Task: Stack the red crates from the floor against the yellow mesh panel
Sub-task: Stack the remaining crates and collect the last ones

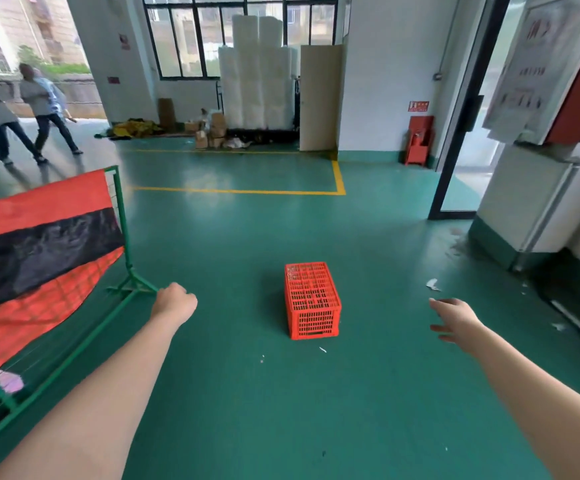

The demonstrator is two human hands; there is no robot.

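Note:
One red lattice crate (pixel 312 301) stands upside down on the green floor, straight ahead of me. Both my arms reach forward, with the crate between them and a little beyond. My left hand (pixel 175 302) is curled into a loose fist and holds nothing; it is well left of the crate. My right hand (pixel 453 318) has its fingers spread and relaxed, well right of the crate. Neither hand touches the crate. No yellow mesh panel shows in this view.
A green-framed barrier (pixel 122 237) draped in red and black cloth stands at my left, its foot near my left hand. Two people (pixel 22 109) walk at the far left. White stacked rolls (pixel 259 74), boxes and a red cabinet (pixel 419 140) line the far wall. Paper scraps (pixel 433 285) litter the right.

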